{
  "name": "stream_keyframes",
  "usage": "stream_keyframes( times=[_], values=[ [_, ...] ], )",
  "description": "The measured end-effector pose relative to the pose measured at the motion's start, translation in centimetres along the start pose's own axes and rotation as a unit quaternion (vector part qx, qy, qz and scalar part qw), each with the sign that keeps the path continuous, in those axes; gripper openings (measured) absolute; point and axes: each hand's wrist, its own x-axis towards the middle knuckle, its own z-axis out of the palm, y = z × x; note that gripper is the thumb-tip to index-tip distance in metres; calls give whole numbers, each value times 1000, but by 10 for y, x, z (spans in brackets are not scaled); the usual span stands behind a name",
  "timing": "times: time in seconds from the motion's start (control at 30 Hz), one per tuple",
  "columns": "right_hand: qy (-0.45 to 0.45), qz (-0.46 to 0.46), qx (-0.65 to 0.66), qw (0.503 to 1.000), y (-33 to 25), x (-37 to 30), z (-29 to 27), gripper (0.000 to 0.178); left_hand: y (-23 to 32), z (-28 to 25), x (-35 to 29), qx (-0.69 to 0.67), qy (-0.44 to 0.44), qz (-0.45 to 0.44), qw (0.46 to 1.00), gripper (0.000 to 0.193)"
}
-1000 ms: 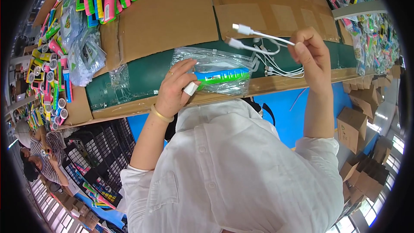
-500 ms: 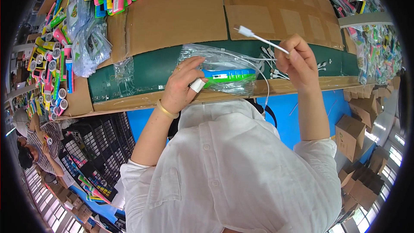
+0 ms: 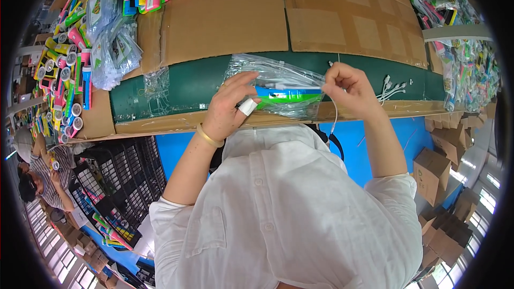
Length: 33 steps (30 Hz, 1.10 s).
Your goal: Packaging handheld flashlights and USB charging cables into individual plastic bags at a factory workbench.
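Note:
My left hand (image 3: 231,100), with white tape wrapped round one finger, is closed on the left end of a clear plastic bag (image 3: 243,65). Inside the bag lies a blue and green flashlight-shaped device (image 3: 289,96). My right hand (image 3: 350,88) pinches a white cable (image 3: 335,111) at the bag's right, open end. Part of the cable runs into the bag above the device, and a loop of it hangs below my right fingers. The fingertips partly hide the cable there.
More white cables (image 3: 392,90) lie on the green tabletop (image 3: 187,93) at the right. Cardboard sheets (image 3: 225,16) cover the far side. Colourful devices (image 3: 56,85) and plastic bags (image 3: 110,53) are piled at left, filled bags (image 3: 471,64) at right. A co-worker (image 3: 51,176) sits at far left.
My right hand has moved left and slightly down, bringing the cable's connector end from the air above the table into the bag. My left hand keeps its hold on the bag.

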Motion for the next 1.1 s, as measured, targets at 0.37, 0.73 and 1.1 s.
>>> stream_keyframes(
  times=[0.37,0.73,1.1],
  values=[
    [-74,-98,-313,942,-2,29,39,15,13,-5,-18,-23,75,-152,985,16],
    [-121,-159,-220,955,7,62,95,18,20,3,-28,-111,120,-214,963,15],
    [-85,-78,-330,937,28,22,11,10,-4,-25,-39,-209,92,-337,913,8]
  ],
)
